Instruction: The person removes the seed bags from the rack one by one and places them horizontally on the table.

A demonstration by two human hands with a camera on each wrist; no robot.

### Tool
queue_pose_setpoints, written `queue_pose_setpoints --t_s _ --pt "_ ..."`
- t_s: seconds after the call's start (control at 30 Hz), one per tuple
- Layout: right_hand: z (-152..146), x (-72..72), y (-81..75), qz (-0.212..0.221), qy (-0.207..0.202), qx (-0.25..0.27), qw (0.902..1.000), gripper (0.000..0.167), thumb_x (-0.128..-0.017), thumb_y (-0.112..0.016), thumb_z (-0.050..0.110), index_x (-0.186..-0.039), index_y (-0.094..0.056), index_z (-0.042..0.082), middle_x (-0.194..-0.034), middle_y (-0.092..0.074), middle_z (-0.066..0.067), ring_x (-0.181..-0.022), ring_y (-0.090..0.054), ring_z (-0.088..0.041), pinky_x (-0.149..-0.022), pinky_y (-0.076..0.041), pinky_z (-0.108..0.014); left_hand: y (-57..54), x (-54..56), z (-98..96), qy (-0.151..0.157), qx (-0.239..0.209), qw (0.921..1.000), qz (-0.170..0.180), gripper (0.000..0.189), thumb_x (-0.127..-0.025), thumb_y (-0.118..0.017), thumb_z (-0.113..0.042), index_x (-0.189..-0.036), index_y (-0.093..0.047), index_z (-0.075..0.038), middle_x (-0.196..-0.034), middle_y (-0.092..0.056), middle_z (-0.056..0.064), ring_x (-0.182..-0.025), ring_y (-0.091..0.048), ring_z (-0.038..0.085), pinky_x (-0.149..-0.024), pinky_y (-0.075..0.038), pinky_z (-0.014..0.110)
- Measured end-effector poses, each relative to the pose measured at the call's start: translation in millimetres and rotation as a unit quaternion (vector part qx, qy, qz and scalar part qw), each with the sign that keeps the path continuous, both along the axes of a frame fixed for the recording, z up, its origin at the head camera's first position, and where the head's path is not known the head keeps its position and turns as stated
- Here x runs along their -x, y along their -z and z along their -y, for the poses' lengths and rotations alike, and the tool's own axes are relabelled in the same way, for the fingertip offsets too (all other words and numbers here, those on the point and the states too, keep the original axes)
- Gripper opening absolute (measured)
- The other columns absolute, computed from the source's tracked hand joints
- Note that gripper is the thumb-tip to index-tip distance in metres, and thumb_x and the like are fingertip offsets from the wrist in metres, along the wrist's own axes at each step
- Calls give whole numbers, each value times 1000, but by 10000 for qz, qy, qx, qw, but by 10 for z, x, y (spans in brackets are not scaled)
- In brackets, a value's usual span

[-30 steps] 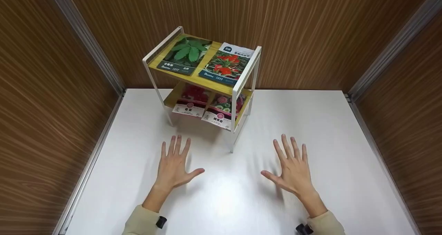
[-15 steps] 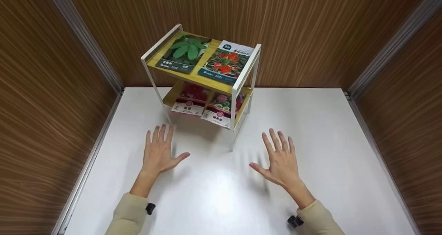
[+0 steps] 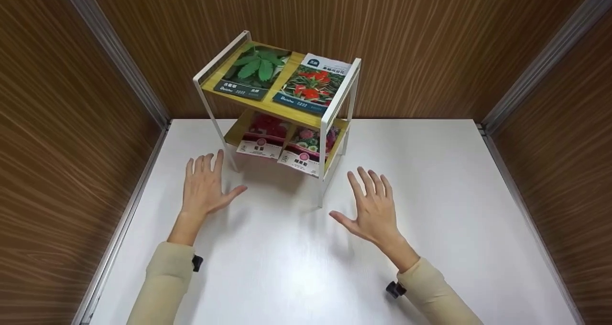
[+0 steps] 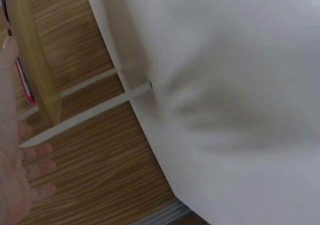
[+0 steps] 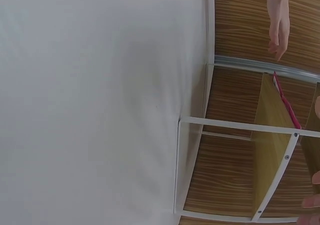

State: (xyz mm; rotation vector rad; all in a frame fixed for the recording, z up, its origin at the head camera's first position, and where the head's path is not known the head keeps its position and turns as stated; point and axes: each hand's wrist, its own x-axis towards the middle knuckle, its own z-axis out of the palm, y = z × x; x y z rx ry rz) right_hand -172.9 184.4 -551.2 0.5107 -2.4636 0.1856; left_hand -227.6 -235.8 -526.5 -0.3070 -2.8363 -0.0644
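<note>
A small two-tier rack (image 3: 342, 93) with a white metal frame and yellowish wooden shelves stands toward the back of the white table. Its upper shelf bears two seed packets: one with a green leaf (image 3: 256, 71), one with red flowers (image 3: 313, 83). Two more packets, one with dark red flowers (image 3: 262, 138) and one with mixed flowers (image 3: 303, 153), lie below, jutting over the front edge. My left hand (image 3: 203, 186) hovers by the rack's front left leg, fingers spread and holding nothing. To the right of the front right leg, my right hand (image 3: 375, 212) is likewise spread, with nothing in it.
The white table (image 3: 430, 162) is bounded by a brown wood-grain back wall (image 3: 420, 52) and side walls. Metal strips (image 3: 119, 52) run along the corners and the table's sides.
Both hands have moved forward and to the left, toward the rack, the left one coming up alongside its front left leg. The rack and packets keep their places.
</note>
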Motion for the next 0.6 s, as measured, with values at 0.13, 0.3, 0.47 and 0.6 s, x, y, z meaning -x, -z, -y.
queue_pose_setpoints --t_s 0.13,0.3,0.47,0.6 --pt "92 56 -47 -240 -12 -2 9997 104 -91 -30 91 -152 -52 11 -148 -59 -21 -134 -56 -44 -115 -44 -64 -31 109 69 -48 -25 9998 -172 112 -84 -60 -82 -159 -40 -2 -146 -55 30 -134 -52 47 -121 -37 65" --pt "201 131 -104 -471 6 -23 9989 100 -93 -32 89 -147 -56 9 -141 -63 -21 -127 -59 -43 -110 -48 -62 -60 227 150 -153 -157 9992 -321 110 -85 -60 -81 -158 -40 -1 -143 -55 31 -130 -53 47 -118 -39 64" --pt "285 205 -157 -704 101 -138 9974 94 -96 -32 86 -141 -59 8 -133 -65 -19 -120 -60 -40 -104 -51 -57 -86 361 206 -233 -309 9984 -420 106 -87 -63 -76 -158 -39 0 -142 -53 31 -128 -51 47 -113 -44 61" --pt "342 280 -193 -908 180 -233 9954 86 -94 -45 82 -135 -61 7 -127 -66 -19 -115 -62 -39 -99 -53 -54 -112 484 234 -286 -336 9981 -438 104 -89 -62 -74 -157 -39 1 -141 -53 31 -127 -50 47 -109 -46 60"
